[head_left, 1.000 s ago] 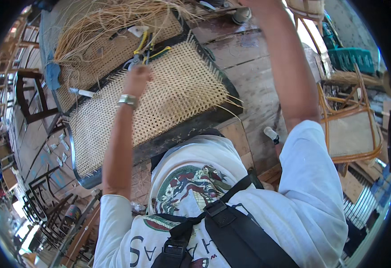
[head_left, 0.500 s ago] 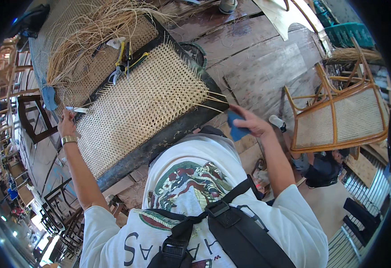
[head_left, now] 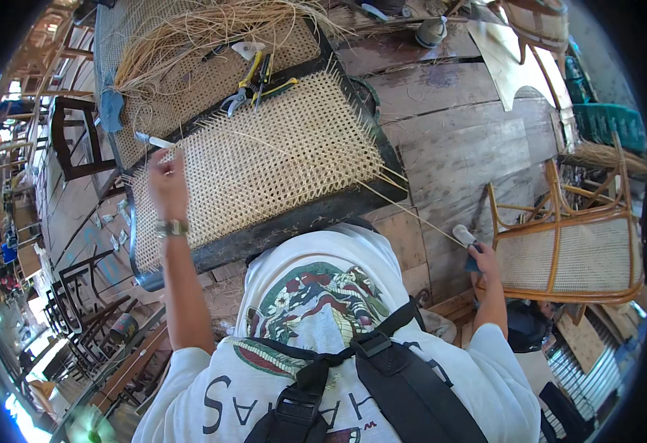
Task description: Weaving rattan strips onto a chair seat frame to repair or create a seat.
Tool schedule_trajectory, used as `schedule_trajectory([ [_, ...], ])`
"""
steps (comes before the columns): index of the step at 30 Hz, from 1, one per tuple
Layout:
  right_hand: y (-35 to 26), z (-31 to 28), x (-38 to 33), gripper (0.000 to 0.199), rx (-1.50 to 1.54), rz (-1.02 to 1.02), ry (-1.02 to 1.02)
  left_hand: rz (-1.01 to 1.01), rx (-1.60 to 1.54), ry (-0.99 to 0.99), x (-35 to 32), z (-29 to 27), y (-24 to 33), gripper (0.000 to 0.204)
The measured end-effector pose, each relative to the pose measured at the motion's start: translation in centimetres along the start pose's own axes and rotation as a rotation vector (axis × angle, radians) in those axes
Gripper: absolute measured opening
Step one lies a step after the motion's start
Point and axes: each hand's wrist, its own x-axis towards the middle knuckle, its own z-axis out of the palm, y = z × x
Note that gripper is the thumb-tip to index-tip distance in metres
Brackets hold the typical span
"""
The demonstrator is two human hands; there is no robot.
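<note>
A dark frame with a woven cane panel [head_left: 264,166] lies on the wooden floor in front of me. My left hand [head_left: 165,184], a watch on its wrist, rests on the panel's left part; its fingers are curled beside a small pale-handled tool [head_left: 151,139]. My right hand [head_left: 484,260] is low at the right, closed around a dark blue thing and next to a small white cylinder [head_left: 464,235]. A long thin cane strand [head_left: 405,210] runs from the panel's right corner toward that hand. Whether the fingers pinch the strand, I cannot tell.
Pliers with yellow handles [head_left: 248,85] and a heap of loose cane strands [head_left: 198,29] lie on a second woven panel behind. A cane chair [head_left: 571,251] lies on its side at the right. Dark wooden chairs [head_left: 72,140] stand at the left. A green crate [head_left: 608,122] is far right.
My right hand has dropped from the raised position to the floor at the right. My left hand has moved along the panel, from its far edge to its left part.
</note>
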Motion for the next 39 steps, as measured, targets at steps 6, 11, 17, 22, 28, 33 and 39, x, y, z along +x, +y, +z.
schedule_trajectory([
  [6, 1.0, -5.3, -3.4, 0.035, -0.035, -0.006, 0.123, 0.626, -0.232, -1.010, -13.5, 9.6, 13.5, 0.041],
  [11, 19.7, -14.7, -8.7, 0.043, -0.095, 0.436, 0.859, 1.181, -0.066, -1.418, -19.4, 18.8, 14.7, 0.036],
  [17, -17.9, -5.5, -1.2, 0.034, 0.926, -0.206, -0.004, 0.645, -0.338, -1.158, -16.0, 10.5, 10.6, 0.037],
  [22, -41.6, 6.0, 3.4, 0.041, 0.105, -1.007, -0.228, 0.135, -0.263, -0.742, -13.8, 3.6, 2.9, 0.027],
  [28, -58.5, 18.4, 12.8, 0.037, -0.554, -1.367, 0.111, -0.078, -0.485, -0.385, -17.6, -3.5, -5.5, 0.030],
  [33, -62.4, 24.4, 8.2, 0.030, -0.554, -1.280, 0.023, -0.552, -0.580, -0.111, -22.5, -6.5, -8.2, 0.041],
  [39, -57.7, 25.0, 3.5, 0.034, -0.534, -0.749, -0.450, -0.823, -0.792, -0.110, -22.7, -7.7, -10.0, 0.049],
])
